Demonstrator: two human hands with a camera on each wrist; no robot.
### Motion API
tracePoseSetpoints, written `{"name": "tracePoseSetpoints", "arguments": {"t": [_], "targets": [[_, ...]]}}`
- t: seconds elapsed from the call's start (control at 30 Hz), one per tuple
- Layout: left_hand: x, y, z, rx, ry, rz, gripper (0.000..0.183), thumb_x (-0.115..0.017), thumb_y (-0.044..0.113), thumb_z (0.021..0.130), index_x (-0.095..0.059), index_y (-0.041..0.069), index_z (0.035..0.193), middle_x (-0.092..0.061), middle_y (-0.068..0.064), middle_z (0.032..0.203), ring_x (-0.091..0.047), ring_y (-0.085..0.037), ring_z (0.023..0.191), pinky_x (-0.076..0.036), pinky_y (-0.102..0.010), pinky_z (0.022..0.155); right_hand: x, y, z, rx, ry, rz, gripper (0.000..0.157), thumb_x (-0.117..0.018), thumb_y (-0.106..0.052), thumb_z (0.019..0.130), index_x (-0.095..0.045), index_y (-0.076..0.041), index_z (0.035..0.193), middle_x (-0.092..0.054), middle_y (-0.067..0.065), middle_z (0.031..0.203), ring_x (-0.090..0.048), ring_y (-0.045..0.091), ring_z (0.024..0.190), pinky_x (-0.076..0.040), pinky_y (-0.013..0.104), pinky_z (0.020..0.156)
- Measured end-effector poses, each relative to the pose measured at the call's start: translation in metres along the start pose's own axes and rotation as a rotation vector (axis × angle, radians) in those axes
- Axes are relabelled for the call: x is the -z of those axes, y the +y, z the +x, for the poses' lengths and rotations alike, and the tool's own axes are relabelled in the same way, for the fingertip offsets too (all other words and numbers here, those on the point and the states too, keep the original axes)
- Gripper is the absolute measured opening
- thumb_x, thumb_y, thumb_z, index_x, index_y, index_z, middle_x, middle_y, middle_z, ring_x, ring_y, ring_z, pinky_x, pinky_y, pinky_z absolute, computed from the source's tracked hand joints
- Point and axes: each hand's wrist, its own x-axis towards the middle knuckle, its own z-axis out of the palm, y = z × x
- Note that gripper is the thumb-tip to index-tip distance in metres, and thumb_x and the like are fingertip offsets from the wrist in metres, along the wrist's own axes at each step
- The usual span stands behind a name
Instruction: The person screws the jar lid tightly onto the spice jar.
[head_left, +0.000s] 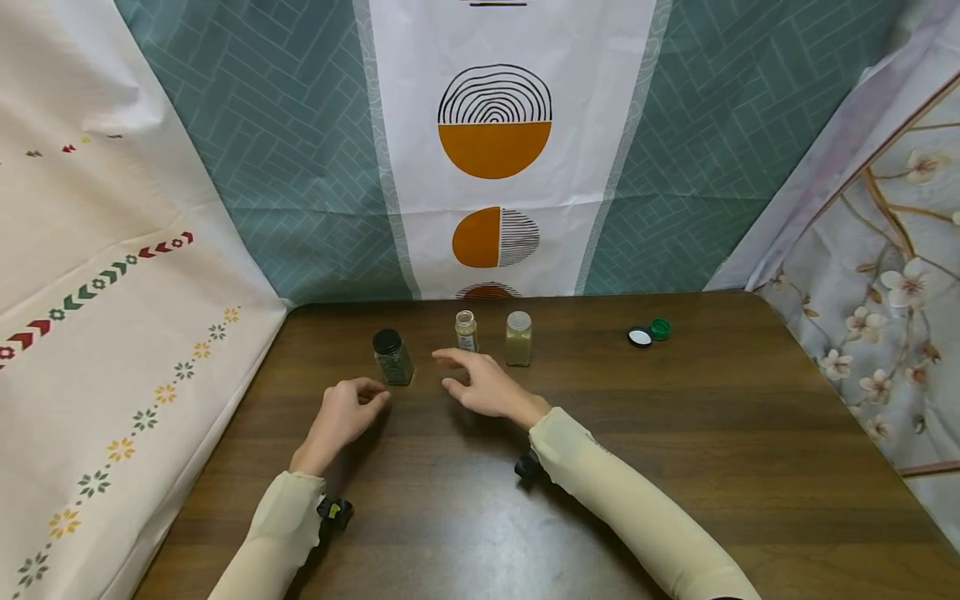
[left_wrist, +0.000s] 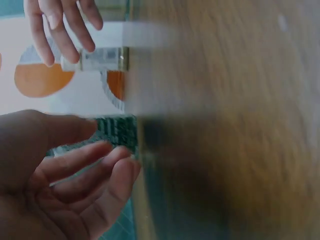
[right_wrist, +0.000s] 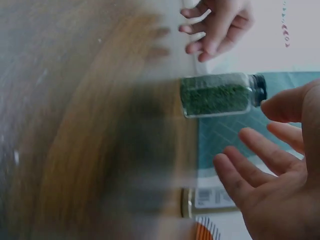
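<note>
A clear spice jar [head_left: 393,367] of green dried herbs stands upright with its black cap on; the right wrist view shows the herbs [right_wrist: 217,97] through its side. My left hand [head_left: 337,421] is just left and in front of it, fingers loosely bent with a gap to the thumb and nothing held. To the jar's right, my right hand [head_left: 487,387] hovers with relaxed, spread fingers and holds nothing. Behind that hand are a small labelled jar [head_left: 466,327] without a cap and a squarer jar [head_left: 518,343] of pale green-yellow contents with a whitish top.
Toward the back right of the wooden table [head_left: 675,467], a black lid [head_left: 640,337] lies with its white inside up, beside a green lid [head_left: 660,328]. Patterned cloth [head_left: 300,150] hangs along the table's back edge, and more cloth flanks both sides.
</note>
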Motion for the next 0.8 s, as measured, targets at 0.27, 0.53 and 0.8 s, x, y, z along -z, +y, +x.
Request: {"name": "tracePoseSetpoints", "arguments": {"t": [0.27, 0.53, 0.8], "targets": [[-0.006, 0.031, -0.001, -0.1, -0.121, -0.064, 0.028, -0.071, 0.022, 0.099, -0.073, 0.003, 0.12, -0.077, -0.01, 0.11, -0.074, -0.028, 0.098, -0.061, -0.046, 0.085, 0.018, 0.002, -0.004, 0.066, 0.281, 0.055, 0.026, -0.064, -0.01, 0.101, -0.069, -0.007, 0.127, -0.073, 0.013, 0.12, -0.069, 0.022, 0.101, -0.06, 0.035, 0.084], [-0.022, 0.053, 0.014, -0.207, -0.065, -0.142, 0.036, -0.07, 0.018, 0.1, -0.066, 0.003, 0.132, -0.073, -0.017, 0.12, -0.073, -0.031, 0.103, -0.06, -0.049, 0.091, 0.025, -0.001, 0.005, 0.078, 0.48, 0.109, 0.03, -0.064, -0.01, 0.101, -0.066, -0.001, 0.129, -0.065, 0.018, 0.121, -0.067, 0.029, 0.099, -0.061, 0.036, 0.083], [-0.036, 0.062, 0.031, -0.192, -0.035, -0.195, 0.047, -0.069, 0.012, 0.099, -0.055, 0.0, 0.142, -0.064, -0.027, 0.135, -0.068, -0.042, 0.117, -0.056, -0.055, 0.099, 0.021, 0.001, 0.014, 0.039, 0.562, 0.098, 0.047, -0.066, -0.009, 0.098, -0.055, -0.004, 0.143, -0.052, 0.017, 0.144, -0.057, 0.037, 0.125, -0.057, 0.047, 0.099]]}}
